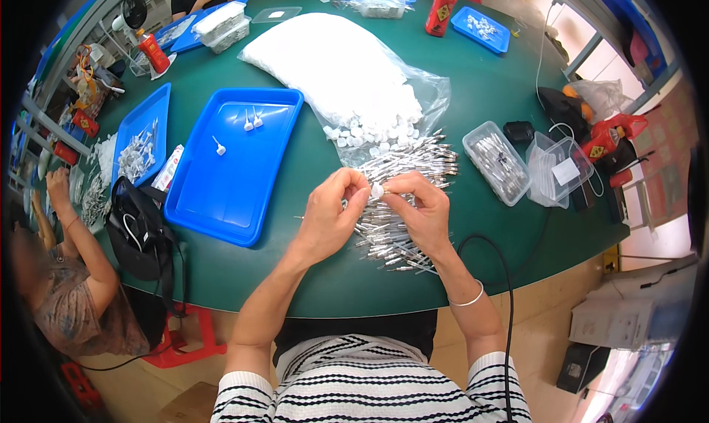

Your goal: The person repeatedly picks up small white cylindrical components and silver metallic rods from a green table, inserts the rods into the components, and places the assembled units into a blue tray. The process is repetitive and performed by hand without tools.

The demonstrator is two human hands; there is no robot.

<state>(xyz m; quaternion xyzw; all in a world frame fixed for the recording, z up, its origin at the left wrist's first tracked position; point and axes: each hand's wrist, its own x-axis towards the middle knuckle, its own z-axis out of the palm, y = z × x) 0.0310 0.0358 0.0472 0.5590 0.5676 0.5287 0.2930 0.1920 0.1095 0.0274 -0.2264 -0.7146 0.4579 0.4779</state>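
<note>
A small white plastic cap sits between the fingertips of both hands, over a pile of thin metal-tipped rods. My left hand pinches it from the left, partly hiding whatever else its fingers hold. From the other side, my right hand is closed with thumb and forefinger at the cap, where a small brassy bit shows. Beyond the hands, a large clear bag spills many like white caps. To the left, the blue tray carries a few white caps with thin stems.
At right stand a clear box of rods and empty clear containers. A black cable runs beside my right arm. Left are a second blue tray, a black bag and a seated co-worker. Red bottles stand farther off.
</note>
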